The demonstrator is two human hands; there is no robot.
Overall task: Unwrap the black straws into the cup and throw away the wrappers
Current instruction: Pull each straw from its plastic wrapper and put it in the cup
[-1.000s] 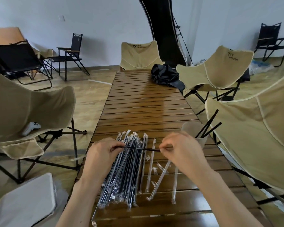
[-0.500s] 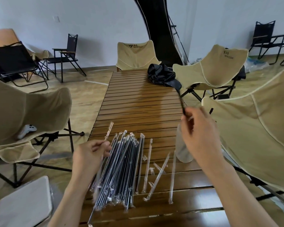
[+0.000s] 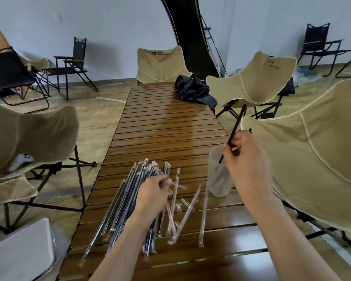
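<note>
the right hand point(image 3: 249, 159) pinches a black straw point(image 3: 234, 130), tip inside the cup point(image 3: 219, 175) near the surface's right edge; a tilted release could tip it. left hand point(image 3: 153, 191) grips an empty wrapper point(image 3: 179, 186).

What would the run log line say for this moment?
right hand: lowering black straw into cup | left hand: pinching empty wrapper over wrapped pile | wrappers undiscarded

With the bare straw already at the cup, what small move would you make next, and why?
Probably release it: the right hand pinches the black straw, whose lower end is already inside the cup. The left hand holds an empty wrapper.
</note>
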